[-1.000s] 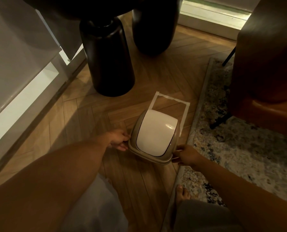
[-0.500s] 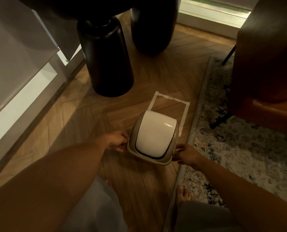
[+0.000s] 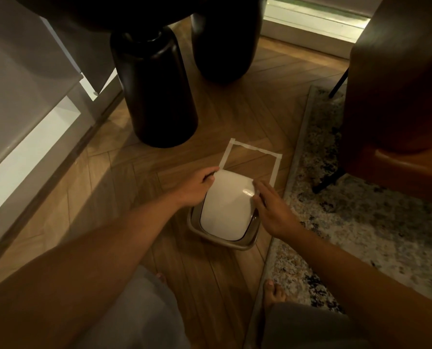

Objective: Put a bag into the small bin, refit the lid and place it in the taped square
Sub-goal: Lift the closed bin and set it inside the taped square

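Small bin [image 3: 225, 212] sits between left hand [image 3: 197, 185] and right hand [image 3: 273, 210].

The small bin [image 3: 223, 220] sits on the floor [image 3: 124, 187], overlapping the taped square's [image 3: 254, 149] near edge. A rug [image 3: 348, 222] lies right

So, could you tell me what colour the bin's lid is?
White lid in a beige-brown rim, seen in the head view.

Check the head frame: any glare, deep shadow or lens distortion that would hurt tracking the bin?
Head view: dim and warm overall; one small specular spot on the white lid; the dark round pedestals are nearly featureless black; wide-angle bowing curves the wall edge at left; taped square reads clearly; left hand and right hand are slightly soft.
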Motion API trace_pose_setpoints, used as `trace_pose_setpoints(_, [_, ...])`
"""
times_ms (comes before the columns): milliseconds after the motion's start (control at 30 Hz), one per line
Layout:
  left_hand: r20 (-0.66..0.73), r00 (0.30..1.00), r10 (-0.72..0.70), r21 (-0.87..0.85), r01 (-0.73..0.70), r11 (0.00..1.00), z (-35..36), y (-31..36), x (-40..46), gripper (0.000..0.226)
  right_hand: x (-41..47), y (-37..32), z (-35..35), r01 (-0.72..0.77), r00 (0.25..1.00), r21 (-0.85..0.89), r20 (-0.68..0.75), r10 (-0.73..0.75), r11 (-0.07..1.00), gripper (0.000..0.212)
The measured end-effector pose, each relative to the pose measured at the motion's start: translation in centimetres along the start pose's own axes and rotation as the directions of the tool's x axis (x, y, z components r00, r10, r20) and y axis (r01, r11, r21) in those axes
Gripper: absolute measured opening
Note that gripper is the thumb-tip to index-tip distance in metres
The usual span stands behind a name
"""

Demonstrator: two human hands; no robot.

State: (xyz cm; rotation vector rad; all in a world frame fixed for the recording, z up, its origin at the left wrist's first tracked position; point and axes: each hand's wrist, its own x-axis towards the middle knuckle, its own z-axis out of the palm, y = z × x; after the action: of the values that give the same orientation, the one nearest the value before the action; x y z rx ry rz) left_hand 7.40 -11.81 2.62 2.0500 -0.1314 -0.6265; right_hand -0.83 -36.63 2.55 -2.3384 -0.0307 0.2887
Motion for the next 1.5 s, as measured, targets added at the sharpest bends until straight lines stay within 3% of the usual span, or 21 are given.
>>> trace_pose_setpoints(133, [-0.018, 1.000, -0.016, 0.023, 0.016, 1.000, -0.1, -1.0, 0.0, 0.047, -0.1, 1.0, 0.8, -0.031, 1.000, -0.050, -0.003, 0.031, 0.998, 0.057])
trace_pose_setpoints(500, [-0.062, 0.998, -0.007, 0.036, 0.010, 0.999, 0.0, -1.1, 0.4, 0.048, 1.1, 1.5, 1.3, -0.069, 0.997, 0.018, 0.025, 0.068, 0.997, 0.057])
trace_pose_setpoints(667, [-0.033, 0.999, -0.028, 0.039, 0.030, 0.999, -0.1, -1.1, 0.5, 0.049, 1.7, 1.0, 0.2, -0.100, 0.990, 0.087, 0.108, 0.090, 0.991, 0.058])
trace_pose_setpoints(767, [-0.007, 0.999, -0.038, 0.053, 0.038, 0.998, 0.2, -1.7, 0.2, 0.050, 1.4, 0.8, -0.3, -0.147, 0.981, 0.161, 0.148, 0.124, 0.976, 0.057])
trace_pose_setpoints(900, [-0.014, 0.999, -0.049, 0.069, 0.050, 0.996, 0.4, -2.8, -0.8, 0.058, 0.1, 0.6, -0.1, -0.136, 0.989, 0.221, 0.085, 0.120, 0.966, 0.041])
trace_pose_setpoints(1067, [0.048, 0.999, -0.009, 0.073, 0.006, 0.997, 0.3, -2.6, -2.3, 0.076, -2.5, 0.4, 1.0, -0.123, 0.990, 0.230, 0.093, 0.104, 0.965, 0.079])
trace_pose_setpoints(1300, [0.168, 0.986, 0.018, 0.201, -0.052, 0.978, 1.8, -5.0, -4.0, 0.141, -6.0, 1.0, 4.8, -0.123, 0.992, 0.149, 0.030, 0.120, 0.981, 0.132])
trace_pose_setpoints(1500, [0.213, 0.975, 0.065, 0.261, -0.121, 0.958, 2.1, -6.9, -4.2, 0.164, -6.3, 2.4, 6.4, -0.062, 0.997, 0.165, -0.032, 0.068, 0.984, 0.150])
